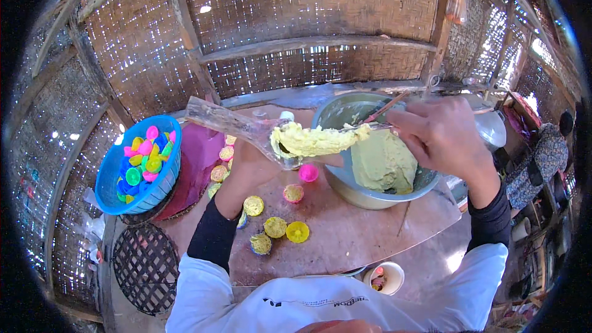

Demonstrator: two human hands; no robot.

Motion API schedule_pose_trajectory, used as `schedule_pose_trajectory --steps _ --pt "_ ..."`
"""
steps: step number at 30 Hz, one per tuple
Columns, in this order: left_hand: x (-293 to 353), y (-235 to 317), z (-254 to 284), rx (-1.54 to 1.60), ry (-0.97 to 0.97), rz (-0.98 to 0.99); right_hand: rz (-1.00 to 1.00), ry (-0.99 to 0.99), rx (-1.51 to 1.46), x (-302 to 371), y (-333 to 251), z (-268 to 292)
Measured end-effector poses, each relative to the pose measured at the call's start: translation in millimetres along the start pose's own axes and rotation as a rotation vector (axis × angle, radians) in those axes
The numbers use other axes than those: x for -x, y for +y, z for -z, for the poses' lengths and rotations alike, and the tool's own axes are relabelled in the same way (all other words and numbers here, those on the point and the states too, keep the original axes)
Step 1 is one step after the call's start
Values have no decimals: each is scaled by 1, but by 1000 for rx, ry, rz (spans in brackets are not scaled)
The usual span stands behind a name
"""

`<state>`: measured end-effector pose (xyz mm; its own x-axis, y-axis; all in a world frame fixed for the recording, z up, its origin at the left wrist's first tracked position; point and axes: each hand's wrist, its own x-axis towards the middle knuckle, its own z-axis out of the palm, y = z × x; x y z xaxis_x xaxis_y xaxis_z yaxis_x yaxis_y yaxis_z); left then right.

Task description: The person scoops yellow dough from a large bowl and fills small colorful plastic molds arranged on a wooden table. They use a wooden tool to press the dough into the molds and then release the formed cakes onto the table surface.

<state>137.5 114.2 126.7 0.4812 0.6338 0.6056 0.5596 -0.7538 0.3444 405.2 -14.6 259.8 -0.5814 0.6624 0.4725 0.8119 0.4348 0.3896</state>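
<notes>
My left hand (251, 165) is closed around a wooden tool (213, 117) with a thick handle pointing up and left. At the tool's wider end is a dark hole, and pale yellow dough (320, 140) lies along and past that end. My right hand (439, 132) pinches a thin flat blade, mostly hidden by fingers and dough, that reaches left into this dough. Below the right hand, a metal basin (357, 197) holds a large lump of dough (385, 163). Near my left forearm stand several small cups with yellow filling, among them a yellow cup (298, 232). A pink cup (308, 173) sits by the tool.
A blue basket (139, 199) of colourful small cups stands at the left, beside a magenta sheet (200, 148). A dark woven tray (145, 265) lies at the near left. A white bucket (394, 276) stands below the table's front edge. A stick (388, 106) rests in the basin.
</notes>
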Motion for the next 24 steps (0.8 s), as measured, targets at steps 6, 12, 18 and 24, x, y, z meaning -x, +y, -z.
schedule_pose_trajectory --steps 6,12,18,24 --pt "-9 54 3 -669 83 7 77 9 113 -27 -29 -41" --pt "-12 4 -32 42 473 -28 -202 -35 -22 1 -97 -77" --pt "-9 -42 -49 539 552 266 -425 8 -224 41 -89 -56" --pt "-18 -12 -60 961 600 -26 -643 390 -496 47 -84 -117"
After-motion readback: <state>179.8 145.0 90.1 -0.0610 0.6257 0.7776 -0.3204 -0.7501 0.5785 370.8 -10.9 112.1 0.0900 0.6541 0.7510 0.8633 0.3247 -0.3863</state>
